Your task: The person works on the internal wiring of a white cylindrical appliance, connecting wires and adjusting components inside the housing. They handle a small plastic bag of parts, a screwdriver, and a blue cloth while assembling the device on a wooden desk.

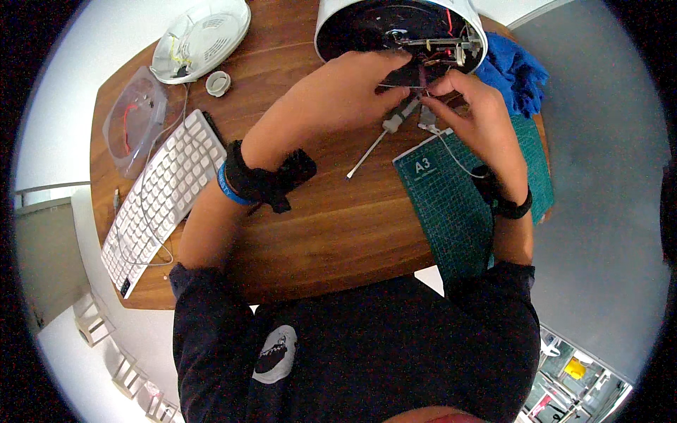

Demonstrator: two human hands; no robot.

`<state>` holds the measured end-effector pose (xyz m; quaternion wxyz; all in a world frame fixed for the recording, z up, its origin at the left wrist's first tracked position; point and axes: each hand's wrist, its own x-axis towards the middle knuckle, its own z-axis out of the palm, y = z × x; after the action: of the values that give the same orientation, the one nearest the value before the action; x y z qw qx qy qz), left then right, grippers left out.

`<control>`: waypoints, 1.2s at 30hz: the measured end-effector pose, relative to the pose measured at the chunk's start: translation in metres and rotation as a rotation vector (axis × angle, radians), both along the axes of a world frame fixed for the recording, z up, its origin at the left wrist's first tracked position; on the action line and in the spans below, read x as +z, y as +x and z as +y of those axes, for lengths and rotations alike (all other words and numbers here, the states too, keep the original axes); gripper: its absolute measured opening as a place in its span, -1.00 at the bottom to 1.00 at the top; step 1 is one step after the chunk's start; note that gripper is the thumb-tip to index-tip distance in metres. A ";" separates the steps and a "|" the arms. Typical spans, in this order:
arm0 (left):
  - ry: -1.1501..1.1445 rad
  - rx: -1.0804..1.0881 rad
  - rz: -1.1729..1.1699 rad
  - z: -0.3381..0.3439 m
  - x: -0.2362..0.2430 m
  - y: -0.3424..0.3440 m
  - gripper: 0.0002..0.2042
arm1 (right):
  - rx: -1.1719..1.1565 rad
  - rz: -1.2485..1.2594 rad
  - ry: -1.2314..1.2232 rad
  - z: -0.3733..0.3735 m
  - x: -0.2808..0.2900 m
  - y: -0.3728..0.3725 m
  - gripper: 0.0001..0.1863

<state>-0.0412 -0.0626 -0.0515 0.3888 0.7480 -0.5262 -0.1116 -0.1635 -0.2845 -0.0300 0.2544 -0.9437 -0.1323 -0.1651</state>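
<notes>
The white drum (356, 32) lies at one o'clock from the middle of my wooden table (331, 225), its open mouth facing me, with wires (422, 74) at its lower edge. My left hand (345, 88) reaches to that mouth from seven o'clock, thumb and forefinger spread apart; I can't tell whether they hold anything. My right hand (479, 109) comes in from four o'clock, thumb and forefinger nearly together at the wires, but I can't tell whether they grip one. Just below my fingers is a screwdriver (374, 146), tip pointing to seven o'clock. A green cutting mat (451, 204) lies at four o'clock and a blue cloth (518, 74) at two, beside the drum. At nine o'clock is a white keyboard (166, 194); beyond it, a clear plastic tub (144, 116) and, near eleven, a round white cover (211, 35).
</notes>
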 end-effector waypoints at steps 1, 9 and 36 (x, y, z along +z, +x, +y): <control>0.050 -0.009 0.020 0.000 0.004 -0.002 -0.50 | 0.009 -0.029 -0.002 -0.001 -0.001 0.000 -0.80; -0.077 -0.072 -0.049 -0.006 -0.010 0.000 -0.42 | -0.101 0.036 0.074 -0.001 -0.002 0.000 -0.80; -0.190 -0.153 0.219 -0.024 -0.038 0.031 -0.60 | -0.138 -0.128 0.000 -0.019 -0.028 0.010 -0.82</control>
<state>-0.0101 -0.0863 -0.0891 0.5031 0.6490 -0.5442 -0.1718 -0.1533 -0.3032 -0.0577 0.2333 -0.9381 -0.0827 -0.2421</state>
